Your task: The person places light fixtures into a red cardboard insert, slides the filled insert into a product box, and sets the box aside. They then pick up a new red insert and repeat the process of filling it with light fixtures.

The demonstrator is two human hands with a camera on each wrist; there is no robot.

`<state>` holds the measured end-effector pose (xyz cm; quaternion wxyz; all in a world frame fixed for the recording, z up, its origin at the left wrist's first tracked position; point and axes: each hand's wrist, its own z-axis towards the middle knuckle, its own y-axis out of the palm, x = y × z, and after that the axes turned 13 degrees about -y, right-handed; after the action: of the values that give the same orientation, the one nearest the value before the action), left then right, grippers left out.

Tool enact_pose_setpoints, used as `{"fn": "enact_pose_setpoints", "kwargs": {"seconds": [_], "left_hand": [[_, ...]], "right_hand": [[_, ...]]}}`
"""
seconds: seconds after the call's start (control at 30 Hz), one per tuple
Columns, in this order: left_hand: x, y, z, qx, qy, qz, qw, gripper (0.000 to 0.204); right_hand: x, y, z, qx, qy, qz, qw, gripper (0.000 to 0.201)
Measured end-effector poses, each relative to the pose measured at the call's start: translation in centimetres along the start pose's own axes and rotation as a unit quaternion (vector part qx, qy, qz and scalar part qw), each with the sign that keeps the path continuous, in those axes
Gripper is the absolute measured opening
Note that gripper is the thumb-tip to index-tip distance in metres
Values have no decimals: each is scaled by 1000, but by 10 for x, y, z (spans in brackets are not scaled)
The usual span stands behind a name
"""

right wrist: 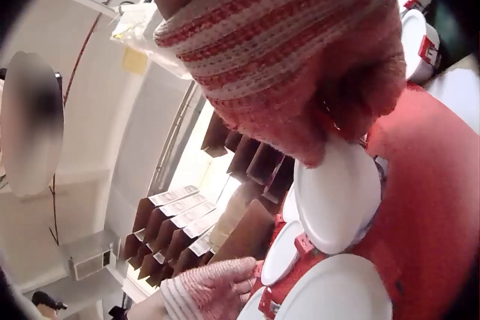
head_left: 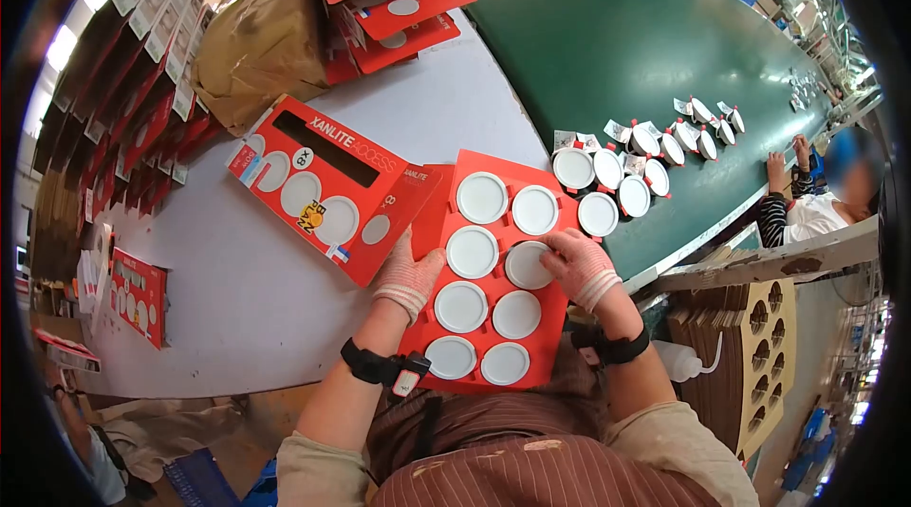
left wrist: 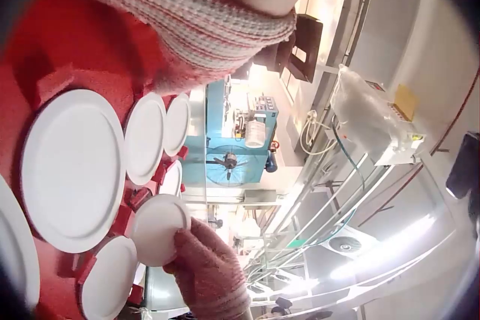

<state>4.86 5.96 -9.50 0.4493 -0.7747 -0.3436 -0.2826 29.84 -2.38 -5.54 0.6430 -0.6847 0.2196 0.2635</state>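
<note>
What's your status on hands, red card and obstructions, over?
Right hand pinching one white disc on the eight-disc red card. Left hand open at card's edge. Printed red box close beside left hand.

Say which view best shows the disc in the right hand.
The right wrist view: the disc is largest there, the right hand at its rim. Head shows it small, among other discs; left wrist shows its face, pinched at one edge.

Right hand (head_left: 581, 267) pinches white disc (head_left: 527, 265) in red tray (head_left: 551, 336) | left hand (head_left: 410, 275) at tray's edge | XANLITE box (head_left: 327, 183) beside
</note>
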Motion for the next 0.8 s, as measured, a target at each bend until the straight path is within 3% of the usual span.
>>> {"fn": "enact_pose_setpoints", "kwargs": {"seconds": [0.2,0.3,0.47,0.63,0.67,0.7,0.73,0.8], "left_hand": [[0,3,0,26,4,-12,1000,59],[5,3,-3,29,3,-13,999,62],[0,2,-2,7,-20,28,999,71],[-12,11,6,101,37,107,988,61],[-12,9,4,100,47,118,987,60],[-5,1,3,16,46,36,998,59],[-7,2,4,9,25,34,999,59],[-11,7,1,99,60,90,989,56]], "right_hand": [[5,9,1,67,-24,2,997,17],[9,13,1,91,6,25,996,15],[14,7,7,73,-11,36,997,14],[18,9,18,12,13,37,999,17],[21,12,17,-5,18,21,1000,18],[18,10,17,-11,14,21,1000,20],[21,17,14,33,6,24,999,19],[13,15,8,39,42,-14,998,26]]}}
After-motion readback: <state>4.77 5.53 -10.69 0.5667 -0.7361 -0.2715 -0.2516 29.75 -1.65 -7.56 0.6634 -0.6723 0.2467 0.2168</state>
